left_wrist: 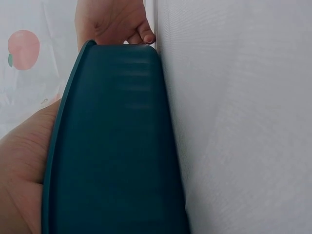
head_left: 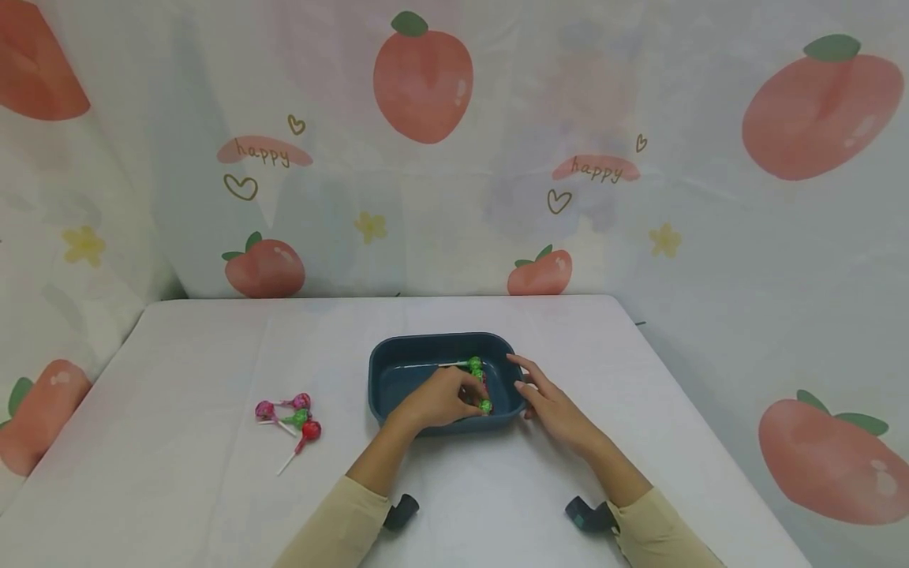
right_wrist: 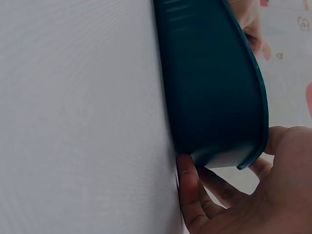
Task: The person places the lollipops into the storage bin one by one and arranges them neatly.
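Note:
A dark teal tray (head_left: pixel 398 394) with raised walls stands on the table. My left hand (head_left: pixel 443 398) reaches over the tray's near wall, its thumb and fingers curled round a green-wrapped lollipop (head_left: pixel 486 406). Just beyond those fingers lies another green lollipop (head_left: pixel 475 364), its white stick pointing left; more wrapped candy is partly hidden by the fingers. At the tray's right end, my right hand (head_left: pixel 557 410) grips the wall, thumb at the rim. The right wrist view shows fingers (right_wrist: pixel 191 195) against the outside of the teal wall (right_wrist: pixel 214 87). In the left wrist view, the wall hides the left fingertips.
Left of the tray, several lollipops lie in a loose cluster: a red one (head_left: pixel 311 430), a green one (head_left: pixel 301 417) and pink ones (head_left: pixel 265 410). A white cloth (head_left: pixel 177 442) covers the table. Behind it hangs a peach-printed curtain (head_left: pixel 454 205).

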`<move>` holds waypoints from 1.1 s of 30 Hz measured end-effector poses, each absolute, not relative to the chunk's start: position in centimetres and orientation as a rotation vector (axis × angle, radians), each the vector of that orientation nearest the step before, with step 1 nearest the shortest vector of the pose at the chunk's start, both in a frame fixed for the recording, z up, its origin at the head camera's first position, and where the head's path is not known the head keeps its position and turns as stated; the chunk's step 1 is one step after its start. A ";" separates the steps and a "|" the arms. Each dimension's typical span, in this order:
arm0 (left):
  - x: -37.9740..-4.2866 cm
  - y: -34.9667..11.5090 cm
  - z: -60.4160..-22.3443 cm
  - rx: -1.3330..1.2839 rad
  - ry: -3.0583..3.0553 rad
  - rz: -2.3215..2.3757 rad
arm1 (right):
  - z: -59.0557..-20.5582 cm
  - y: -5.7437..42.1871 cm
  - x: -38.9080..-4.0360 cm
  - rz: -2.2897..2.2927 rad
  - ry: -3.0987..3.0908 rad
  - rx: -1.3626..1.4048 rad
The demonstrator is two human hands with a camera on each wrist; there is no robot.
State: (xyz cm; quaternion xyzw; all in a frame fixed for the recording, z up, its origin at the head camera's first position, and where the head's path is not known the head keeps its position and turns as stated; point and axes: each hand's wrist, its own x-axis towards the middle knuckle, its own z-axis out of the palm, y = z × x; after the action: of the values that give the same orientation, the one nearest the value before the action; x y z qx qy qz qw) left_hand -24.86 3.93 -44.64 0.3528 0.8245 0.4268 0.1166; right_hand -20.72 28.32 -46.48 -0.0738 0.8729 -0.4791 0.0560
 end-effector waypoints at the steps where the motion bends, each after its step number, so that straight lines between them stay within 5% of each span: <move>1: -24.9 3.9 -44.6 1.031 2.410 1.250 | -46.5 28.3 -20.7 -1.454 2.648 -0.223; 33: -25.1 3.2 -44.0 1.026 2.435 1.258 | -46.7 28.4 -20.9 -1.460 2.645 -0.236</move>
State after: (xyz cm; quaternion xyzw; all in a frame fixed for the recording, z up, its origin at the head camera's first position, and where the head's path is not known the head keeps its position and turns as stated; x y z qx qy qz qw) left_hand -25.08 3.20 -43.98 0.3485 0.8273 0.4273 0.1072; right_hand -20.88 28.37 -46.66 -0.0778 0.8715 -0.4811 0.0553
